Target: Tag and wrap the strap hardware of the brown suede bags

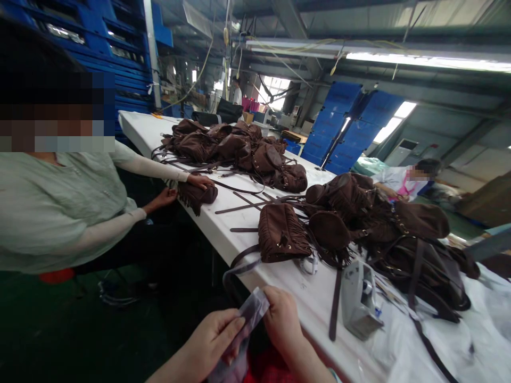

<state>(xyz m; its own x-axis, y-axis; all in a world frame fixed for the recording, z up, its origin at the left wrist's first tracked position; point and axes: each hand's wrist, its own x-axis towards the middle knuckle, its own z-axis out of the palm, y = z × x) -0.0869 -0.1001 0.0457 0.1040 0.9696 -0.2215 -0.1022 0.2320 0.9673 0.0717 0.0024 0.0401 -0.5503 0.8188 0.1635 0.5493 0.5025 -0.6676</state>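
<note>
Both my hands hold a strip of translucent plastic film at the bottom middle, just off the table's near edge. My left hand (213, 338) is closed on the film (254, 308) with the thumb on top. At the strip's upper end, my right hand (282, 318) pinches it. Just beyond lies a brown fringed bag (281, 232) on the white table (303, 298). Its strap (239, 268) hangs over the edge toward my hands; where its lower end goes is hidden.
A grey tape dispenser (359, 300) stands right of my hands. Brown bags (235, 146) are heaped along the table, with more (423, 255) at right. To the left, a seated co-worker (75, 213) handles a brown bag (197, 196). Another person (403, 181) is across the table.
</note>
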